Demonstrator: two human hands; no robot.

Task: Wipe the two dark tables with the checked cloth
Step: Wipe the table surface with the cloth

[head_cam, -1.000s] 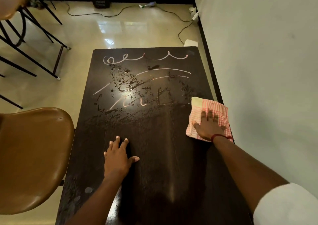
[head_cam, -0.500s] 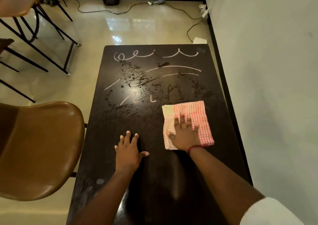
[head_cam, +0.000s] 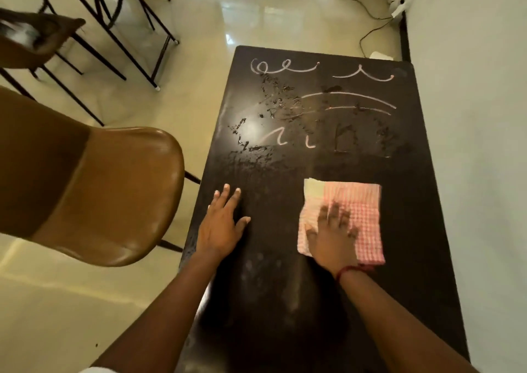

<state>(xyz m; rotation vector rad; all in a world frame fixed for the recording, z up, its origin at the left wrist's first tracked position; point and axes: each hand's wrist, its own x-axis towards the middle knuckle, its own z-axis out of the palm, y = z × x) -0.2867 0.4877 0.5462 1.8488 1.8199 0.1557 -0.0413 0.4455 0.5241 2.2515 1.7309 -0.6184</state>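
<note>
One dark table point(head_cam: 413, 207) stands against the wall, seen from its near end. Pale scribbles and wet smears point(head_cam: 302, 107) cover its far half. The red-and-white checked cloth point(head_cam: 356, 201) lies flat on the table's right middle. My right hand point(head_cam: 332, 232) presses flat on the cloth's near left part, fingers straight and slightly blurred. My left hand point(head_cam: 221, 224) rests flat on the table near its left edge, fingers spread. A second dark table is not in view.
A brown chair point(head_cam: 114, 195) stands close to the table's left edge. More chairs with thin black legs point(head_cam: 119, 30) stand at the far left. A pale wall point(head_cam: 470, 115) runs along the table's right side. Cables point(head_cam: 368, 16) lie on the shiny floor beyond.
My right hand has slid the cloth leftward from the table's right edge toward the middle. My left hand has stayed flat in place. The view has shifted left.
</note>
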